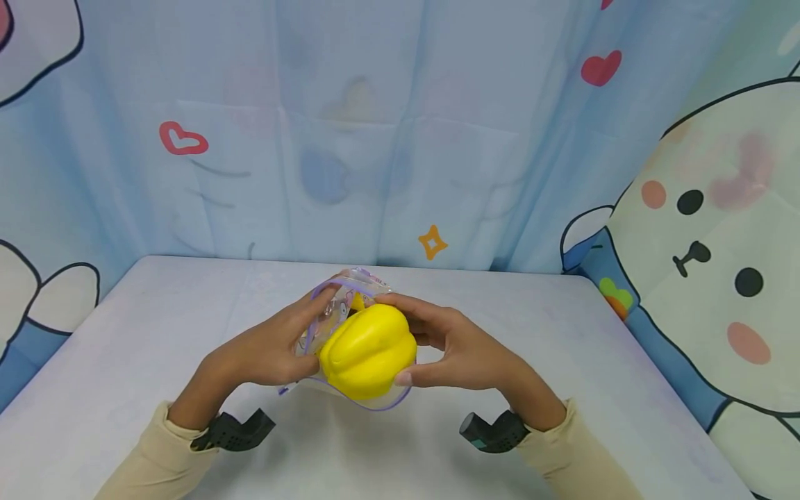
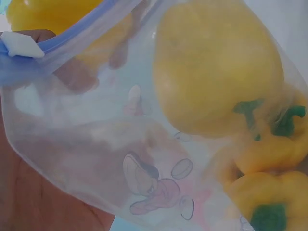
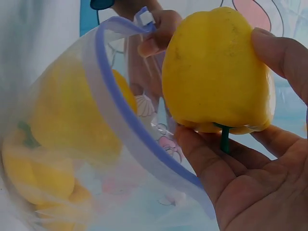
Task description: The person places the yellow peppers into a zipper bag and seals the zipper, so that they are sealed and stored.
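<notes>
In the head view a yellow toy bell pepper (image 1: 369,351) is at the mouth of a clear zip bag (image 1: 314,335). My right hand (image 1: 459,344) grips this pepper between thumb and fingers; its green stem (image 3: 224,139) points toward the palm in the right wrist view. My left hand (image 1: 271,351) holds the bag's side by its purple-edged opening, the thumb near a white slider (image 3: 146,18). Inside the bag lie several more yellow peppers (image 2: 216,62) with green stems, seen through the printed plastic. Part of my left hand shows blurred through the bag in the left wrist view.
Beneath both hands is a white table (image 1: 187,305). Behind it hangs a pale blue curtain (image 1: 350,139) with hearts and cartoon animals. Each wrist wears a dark camera; the right one (image 1: 494,432) sits above the table's near part.
</notes>
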A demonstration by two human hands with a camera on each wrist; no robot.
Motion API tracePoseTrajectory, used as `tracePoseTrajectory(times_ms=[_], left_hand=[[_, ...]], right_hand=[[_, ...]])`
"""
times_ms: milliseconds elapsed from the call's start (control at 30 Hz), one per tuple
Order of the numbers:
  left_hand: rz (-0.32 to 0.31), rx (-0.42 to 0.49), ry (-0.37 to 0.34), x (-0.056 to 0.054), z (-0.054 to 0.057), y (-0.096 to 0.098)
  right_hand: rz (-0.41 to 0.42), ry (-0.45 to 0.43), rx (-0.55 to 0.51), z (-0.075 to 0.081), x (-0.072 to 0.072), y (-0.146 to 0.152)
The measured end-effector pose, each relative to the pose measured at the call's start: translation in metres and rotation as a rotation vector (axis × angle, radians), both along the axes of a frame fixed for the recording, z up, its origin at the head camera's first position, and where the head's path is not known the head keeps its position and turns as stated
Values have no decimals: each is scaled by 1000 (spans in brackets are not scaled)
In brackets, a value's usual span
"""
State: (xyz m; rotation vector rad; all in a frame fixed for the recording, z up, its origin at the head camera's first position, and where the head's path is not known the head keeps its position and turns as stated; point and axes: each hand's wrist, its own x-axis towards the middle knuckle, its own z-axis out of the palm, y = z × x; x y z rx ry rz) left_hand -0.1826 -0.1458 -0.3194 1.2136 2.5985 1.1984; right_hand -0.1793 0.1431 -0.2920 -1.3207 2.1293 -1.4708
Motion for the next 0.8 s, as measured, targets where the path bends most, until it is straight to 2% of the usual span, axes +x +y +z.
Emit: tracePoseTrajectory(times_ms=[167,367,600,800], left_hand=[[-26,17,34,-1,1,0],[-62,42,50,0,2,1],[-65,52,21,2,4,5],[-97,69,57,1,6,6]], right_hand=[[-11,19,44,-3,-3,-3],[-67,58,66,-6,-5,-5],[-136,85,12,-8,-4,-8],[-165,164,-19,-12,-5,-13]])
